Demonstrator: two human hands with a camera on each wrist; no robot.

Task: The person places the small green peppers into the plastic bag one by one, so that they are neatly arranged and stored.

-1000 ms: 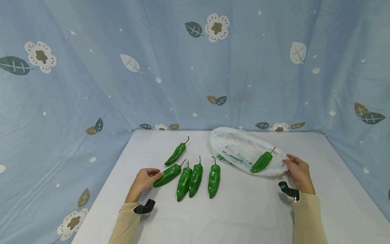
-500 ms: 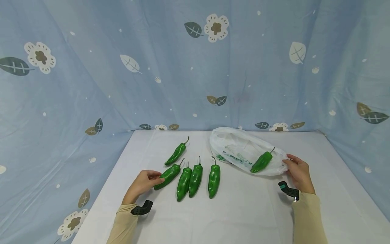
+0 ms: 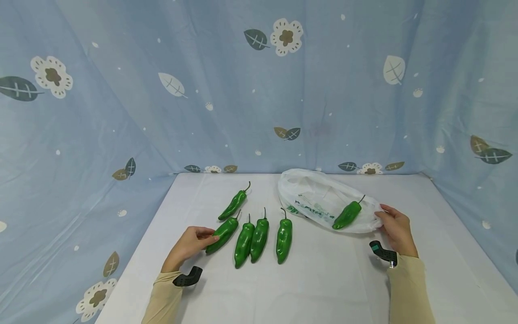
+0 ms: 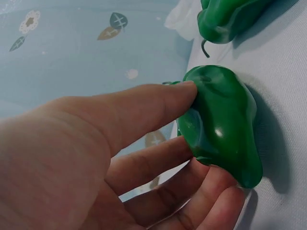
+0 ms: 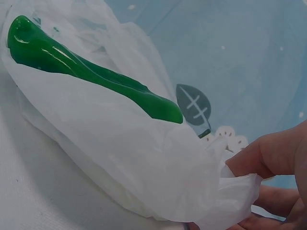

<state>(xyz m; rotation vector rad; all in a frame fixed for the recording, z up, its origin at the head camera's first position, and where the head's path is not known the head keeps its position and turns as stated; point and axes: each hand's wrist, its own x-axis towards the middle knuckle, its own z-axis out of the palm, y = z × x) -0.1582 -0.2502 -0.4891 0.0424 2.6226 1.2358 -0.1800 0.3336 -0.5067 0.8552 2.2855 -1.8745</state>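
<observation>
Pinching a green pepper (image 3: 223,235) in the left hand (image 3: 190,245), with the thumb on 1 side and the curled fingers on the other. Cannot tell whether lifted or touching the table (image 3: 315,288). Gripping the right end of a white plastic bag (image 3: 323,202) in the right hand (image 3: 397,230), between thumb and bent fingers. Wearing 1 black device at the cuff of each beige sleeve (image 3: 410,288).

Can see 1 slim pepper (image 3: 233,205) just behind the left hand's pepper, 2 paired peppers (image 3: 244,244) close together to its right, then 1 lone pepper (image 3: 284,240) nearer the bag. Can also see 1 bagged pepper (image 3: 348,215) amid the white plastic.

Spread beneath all this in plain white, faintly creased. Closed in on 3 sides by a blue curtain (image 3: 226,112), softly folded, printed with pale flowers (image 3: 286,37) and leaves (image 3: 256,39).
</observation>
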